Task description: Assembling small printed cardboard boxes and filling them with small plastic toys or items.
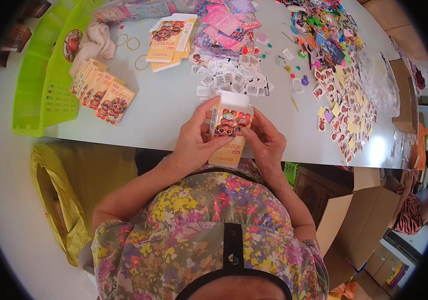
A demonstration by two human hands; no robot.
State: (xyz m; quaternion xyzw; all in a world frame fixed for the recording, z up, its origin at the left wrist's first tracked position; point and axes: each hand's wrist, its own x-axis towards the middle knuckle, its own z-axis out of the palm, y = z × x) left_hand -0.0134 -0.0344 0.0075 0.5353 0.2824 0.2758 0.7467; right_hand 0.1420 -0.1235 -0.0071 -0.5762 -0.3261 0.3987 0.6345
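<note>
Close to the table's front edge, I hold a small yellow carton (230,150) with cartoon figures printed on it; its white end flap stands up. My left hand (194,135) is closed around its left side, thumb across the front. My right hand (266,141) grips the right side, with the thumb pressed on the printed face. Whether anything is inside the carton cannot be seen. Just beyond it lies a heap of small white printed packets (234,75). To the left, a row of similar yellow cartons (101,95) leans in a fanned line.
Flattened yellow cartons (171,37) lie behind, beside pink and purple cards (229,22). Small colourful trinkets (319,30) and sticker pieces (349,110) spread across the right. A green basket (54,105) stands at left; a yellow bag (56,195) and an open cardboard box (361,220) are below the table.
</note>
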